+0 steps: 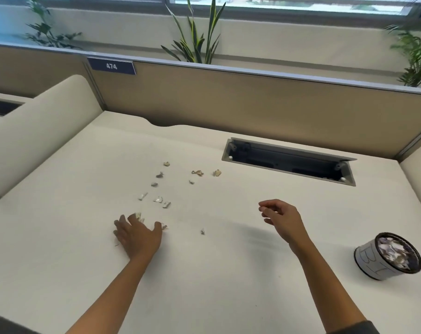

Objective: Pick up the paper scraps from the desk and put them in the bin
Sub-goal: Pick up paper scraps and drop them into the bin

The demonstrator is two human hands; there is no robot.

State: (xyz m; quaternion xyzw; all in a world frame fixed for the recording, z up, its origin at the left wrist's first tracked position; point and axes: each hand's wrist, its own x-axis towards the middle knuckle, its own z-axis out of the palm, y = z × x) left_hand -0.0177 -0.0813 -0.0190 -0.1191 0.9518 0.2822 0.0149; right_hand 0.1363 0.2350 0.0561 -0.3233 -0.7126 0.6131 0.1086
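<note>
Over toward the left side of the desk (pixel 60 237), my left hand (pixel 137 233) lies palm down on the surface with the fingers spread and fairly straight; a crumpled paper scrap (pixel 138 216) sits at my fingertips and another scrap (pixel 164 226) touches my thumb, but I cannot tell whether I have hold of either. Just beyond that hand, toward the back edge, more paper scraps (pixel 158 199) lie scattered across the middle of the desk in a loose trail, the farthest scrap (pixel 166 163) well back and a brownish pair (pixel 198 173) a little to its right. One tiny scrap (pixel 202 231) lies alone between my two hands, nearer the front edge. My right hand (pixel 280 219) hangs above the desk, clear of the surface, fingers loosely curled with the thumb close to the fingertips, and nothing that I can see is held in it. Behind it, near the back edge, a long cable slot (pixel 289 161) stands open in the desk. By the right edge stands the bin (pixel 373 263), a small round tub with letters drawn on its side, upright and already full of torn paper.
</note>
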